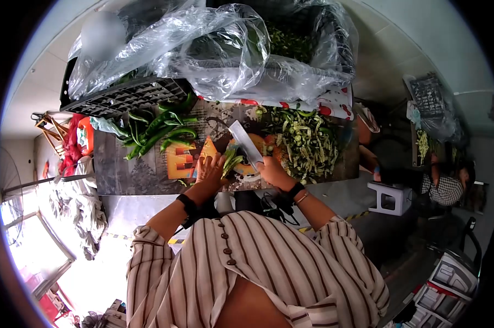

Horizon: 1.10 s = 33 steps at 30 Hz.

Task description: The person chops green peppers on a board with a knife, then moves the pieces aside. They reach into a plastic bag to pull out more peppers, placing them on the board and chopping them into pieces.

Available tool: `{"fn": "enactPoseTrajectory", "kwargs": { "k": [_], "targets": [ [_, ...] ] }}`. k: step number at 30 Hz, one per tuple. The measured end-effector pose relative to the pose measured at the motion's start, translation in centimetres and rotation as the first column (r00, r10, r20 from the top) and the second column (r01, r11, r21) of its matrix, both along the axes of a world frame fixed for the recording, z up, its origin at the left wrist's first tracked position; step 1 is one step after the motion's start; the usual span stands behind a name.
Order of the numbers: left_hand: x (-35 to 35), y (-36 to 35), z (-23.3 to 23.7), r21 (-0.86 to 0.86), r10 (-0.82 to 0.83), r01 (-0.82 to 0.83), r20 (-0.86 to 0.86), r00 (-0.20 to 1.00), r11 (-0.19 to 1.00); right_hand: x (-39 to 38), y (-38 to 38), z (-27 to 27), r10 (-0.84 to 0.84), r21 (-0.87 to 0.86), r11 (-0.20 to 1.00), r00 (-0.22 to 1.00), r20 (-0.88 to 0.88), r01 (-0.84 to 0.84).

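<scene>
On the dark patterned board (148, 177), my left hand (209, 170) is closed around green peppers (232, 162), whose ends stick out toward the knife. My right hand (273, 174) grips the handle of a knife with a broad metal blade (246, 143). The blade slants up and left, just right of the held peppers. Whole long green peppers (158, 131) lie in a pile on the left of the board. A heap of chopped green pepper pieces (308, 145) covers its right part.
Behind the board stand black crates (132, 95) draped with clear plastic (214, 49). A grey stool (389, 198) is at the right, near a seated person (446, 188). Red netting (72, 147) hangs at the left.
</scene>
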<state>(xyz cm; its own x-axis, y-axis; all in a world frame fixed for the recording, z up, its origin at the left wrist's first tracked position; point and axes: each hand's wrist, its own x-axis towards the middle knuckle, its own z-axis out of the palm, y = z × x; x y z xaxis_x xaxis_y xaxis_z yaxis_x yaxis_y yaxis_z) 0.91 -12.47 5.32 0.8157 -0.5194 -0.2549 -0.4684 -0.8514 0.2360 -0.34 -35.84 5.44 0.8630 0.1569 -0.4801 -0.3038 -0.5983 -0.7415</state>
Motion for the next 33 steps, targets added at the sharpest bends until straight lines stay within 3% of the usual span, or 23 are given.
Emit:
{"fn": "enactPoseTrajectory", "kwargs": {
  "k": [1, 2, 5, 8, 12, 13, 18, 20, 22, 25, 29, 33],
  "targets": [
    [0.0, 0.1, -0.3, -0.024, -0.003, 0.003, 0.022, 1.000, 1.000, -0.2, -0.4, 0.6, -0.002, -0.011, 1.000, 0.990, 0.139, 0.003],
    [0.0, 0.4, -0.6, -0.047, -0.005, 0.007, 0.044, 0.999, 0.999, -0.6, -1.1, 0.3, -0.004, -0.011, 1.000, 0.991, 0.136, 0.006],
    [0.2, 1.4, -1.2, -0.129, 0.010, 0.004, 0.108, 0.994, 0.992, -1.3, -3.5, 0.6, -0.234, -0.041, 0.971, 0.971, 0.056, 0.237],
    [0.6, 2.1, -1.4, -0.166, 0.028, -0.015, 0.073, 0.997, 0.986, -1.9, -5.1, 1.1, -0.313, -0.063, 0.947, 0.949, 0.035, 0.314],
    [0.7, 2.4, -0.8, -0.244, 0.043, -0.025, 0.068, 0.997, 0.969, -2.2, -4.8, 0.5, -0.124, -0.114, 0.983, 0.976, 0.180, 0.146],
    [0.7, 2.6, -0.7, -0.251, 0.020, 0.016, 0.139, 0.990, 0.968, -2.3, -4.3, 0.6, -0.114, -0.105, 0.985, 0.978, 0.174, 0.134],
    [0.6, 4.0, 0.0, -0.346, 0.127, -0.102, 0.051, 0.991, 0.933, -2.4, -2.6, -0.6, -0.132, -0.049, 0.989, 0.988, 0.085, 0.136],
    [0.5, 4.4, 0.5, -0.330, 0.092, -0.067, 0.062, 0.994, 0.942, -2.2, -2.1, -0.2, -0.116, -0.075, 0.989, 0.984, 0.137, 0.128],
    [0.3, 4.9, 0.0, -0.382, 0.057, -0.009, 0.115, 0.992, 0.924, -2.0, -2.0, 1.0, -0.204, 0.051, 0.978, 0.979, -0.002, 0.203],
    [0.1, 4.9, -0.3, -0.332, -0.129, 0.174, 0.153, 0.980, 0.927, -1.7, -2.1, 0.5, -0.267, 0.029, 0.964, 0.961, 0.069, 0.266],
    [-0.1, 4.3, -0.7, -0.267, -0.119, 0.154, 0.142, 0.983, 0.951, -1.3, -2.6, 1.8, -0.313, 0.021, 0.950, 0.950, 0.022, 0.312],
    [0.0, 4.0, -0.6, -0.197, -0.108, 0.134, 0.142, 0.984, 0.971, -1.9, -3.3, 1.8, -0.240, -0.013, 0.971, 0.970, -0.038, 0.240]
  ]
}}
